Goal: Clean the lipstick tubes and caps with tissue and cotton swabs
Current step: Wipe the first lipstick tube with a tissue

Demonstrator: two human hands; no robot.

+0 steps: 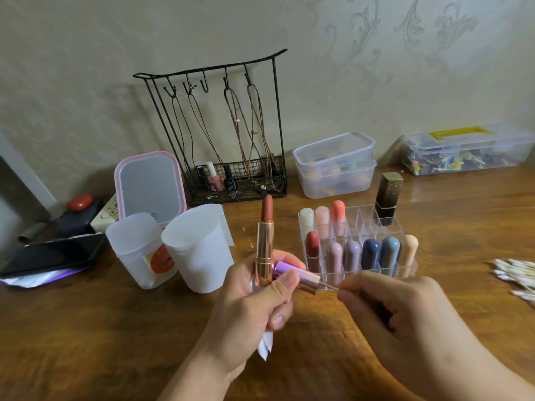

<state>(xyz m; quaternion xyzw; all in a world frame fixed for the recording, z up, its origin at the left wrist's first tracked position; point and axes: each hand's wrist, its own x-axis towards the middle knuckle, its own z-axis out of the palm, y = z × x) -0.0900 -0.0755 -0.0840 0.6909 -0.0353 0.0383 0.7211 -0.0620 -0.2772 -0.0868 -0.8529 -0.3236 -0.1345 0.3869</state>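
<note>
My left hand grips an upright rose-gold lipstick tube with its brown-red stick wound out. The same hand holds a purple cap lying sideways, its rose-gold open end pointing right. A folded white tissue hangs out under that hand's palm. My right hand pinches a thin cotton swab whose tip goes into the cap's open end. A pile of cotton swabs lies at the right edge of the wooden table.
A clear organiser behind my hands holds several capped lipsticks and a dark gold-topped tube. Two white cups, a pink mirror and a phone stand left. A black wire jewellery rack and plastic boxes line the wall.
</note>
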